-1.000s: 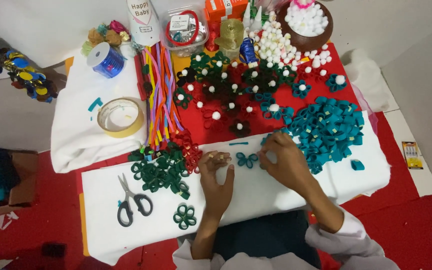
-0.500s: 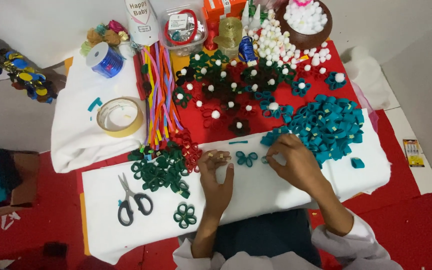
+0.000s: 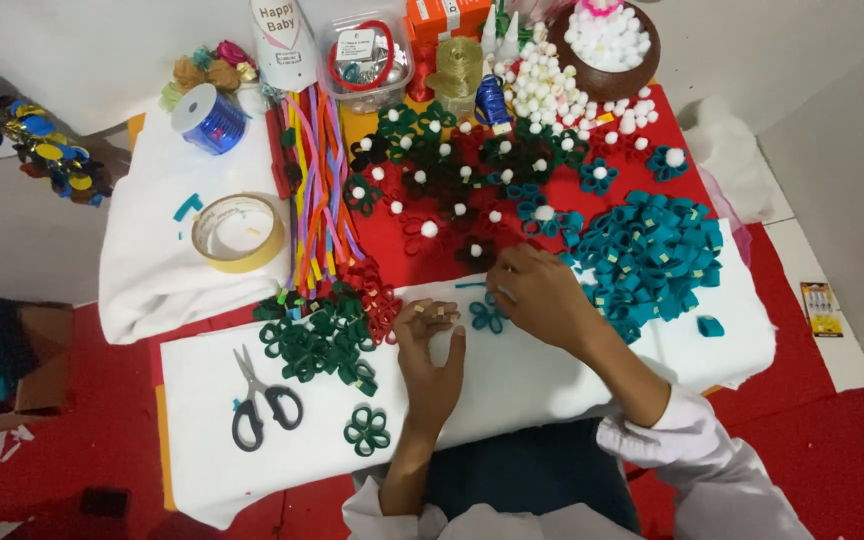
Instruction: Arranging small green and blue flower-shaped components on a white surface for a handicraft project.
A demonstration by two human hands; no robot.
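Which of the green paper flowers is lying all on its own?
The dark green flower nearest the person, right of the scissors. The other green ones sit heaped in a pile above it.

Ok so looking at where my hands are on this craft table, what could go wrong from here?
The right hand presses on a teal loop flower right beside the teal loop pile; a sweep of the wrist could scatter it. The left hand rests open close to the green loop heap, which it could nudge apart. The scissors lie near the left forearm and might get knocked off the white sheet.
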